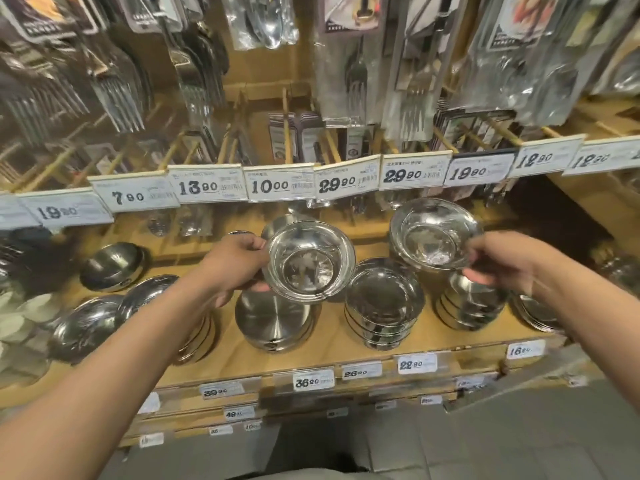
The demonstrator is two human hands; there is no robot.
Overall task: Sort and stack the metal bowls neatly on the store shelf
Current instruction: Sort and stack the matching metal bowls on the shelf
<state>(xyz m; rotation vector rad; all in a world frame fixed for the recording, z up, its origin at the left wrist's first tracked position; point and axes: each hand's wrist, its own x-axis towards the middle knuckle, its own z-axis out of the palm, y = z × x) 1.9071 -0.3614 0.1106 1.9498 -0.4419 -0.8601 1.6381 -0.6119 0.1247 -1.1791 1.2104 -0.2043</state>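
right hand (498, 261) motion-blurred

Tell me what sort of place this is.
A shop's kitchenware aisle, most likely. Printed price tags line the wooden shelf edges, packaged forks hang on pegs above, and stacks of metal bowls sit below, with each hand lifting one bowl.

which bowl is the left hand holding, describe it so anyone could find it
Start at the wooden shelf below the 10.00 price tag. Above the upside-down bowl stack, the left hand grips a shiny bowl by its rim. Unlike the stacked bowls, it is lifted, tilted toward the camera.
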